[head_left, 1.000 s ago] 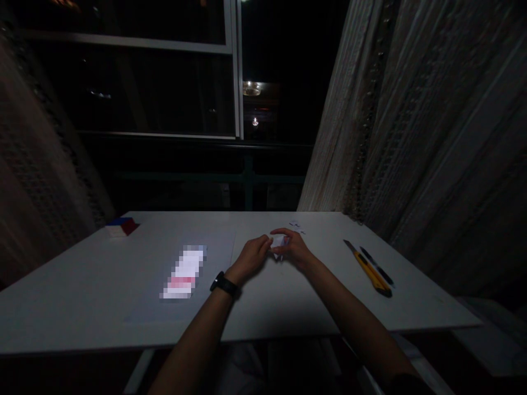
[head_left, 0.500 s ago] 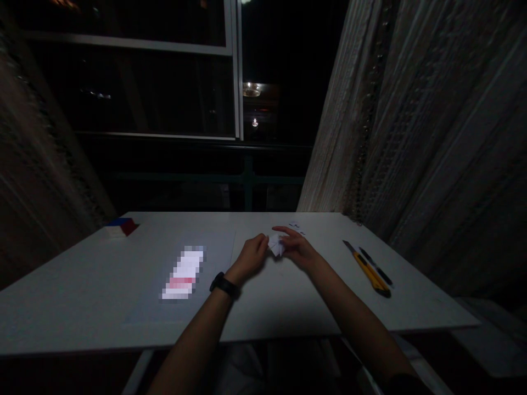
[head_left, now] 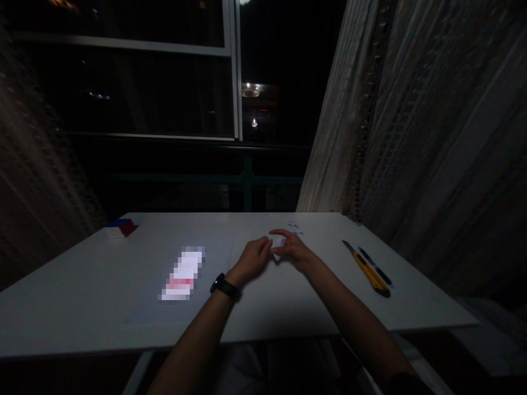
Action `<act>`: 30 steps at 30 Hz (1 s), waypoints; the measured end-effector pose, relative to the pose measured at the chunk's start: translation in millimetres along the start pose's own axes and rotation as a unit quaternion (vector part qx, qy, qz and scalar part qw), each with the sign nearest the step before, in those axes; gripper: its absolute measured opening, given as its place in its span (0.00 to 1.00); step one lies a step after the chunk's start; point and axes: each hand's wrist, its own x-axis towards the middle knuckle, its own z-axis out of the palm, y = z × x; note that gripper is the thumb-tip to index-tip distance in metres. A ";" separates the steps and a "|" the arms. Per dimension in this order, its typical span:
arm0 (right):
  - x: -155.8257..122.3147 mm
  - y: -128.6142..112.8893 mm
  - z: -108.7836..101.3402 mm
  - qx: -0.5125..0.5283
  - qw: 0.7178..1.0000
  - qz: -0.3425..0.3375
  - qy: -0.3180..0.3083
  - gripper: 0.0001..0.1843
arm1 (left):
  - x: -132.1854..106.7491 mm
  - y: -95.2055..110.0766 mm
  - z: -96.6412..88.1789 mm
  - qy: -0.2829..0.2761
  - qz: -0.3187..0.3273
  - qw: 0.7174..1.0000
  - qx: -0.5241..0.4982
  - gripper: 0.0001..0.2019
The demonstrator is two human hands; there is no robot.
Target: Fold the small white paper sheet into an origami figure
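Note:
A small piece of folded white paper (head_left: 278, 245) is held just above the table between both hands. My left hand (head_left: 254, 259), with a black watch (head_left: 224, 286) on its wrist, is closed and pinches the paper's left side. From the right, my right hand (head_left: 294, 249) grips the same paper between thumb and fingers, its index finger arched over the top. The fingers hide part of the folds. Beyond my right hand lie small paper scraps with dark marks (head_left: 296, 227).
The white table (head_left: 82, 307) carries a bright, blurred-out phone-like screen (head_left: 183, 274) at left, on a pale sheet (head_left: 142, 312). A red, white and blue cube (head_left: 120, 227) sits at the far left. At right lie a yellow utility knife (head_left: 368, 274) and a black pen (head_left: 374, 266). Curtains (head_left: 329, 137) hang behind.
The paper has turned in my fingers and now shows a point facing down. My right thumb and fingers have shifted across its front. The things on the table stay put.

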 end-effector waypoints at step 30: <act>-1.8 3.0 7.6 0.016 1.000 0.002 0.012 0.34 | -1.2 -0.2 0.7 0.001 -0.007 0.999 -0.031 0.17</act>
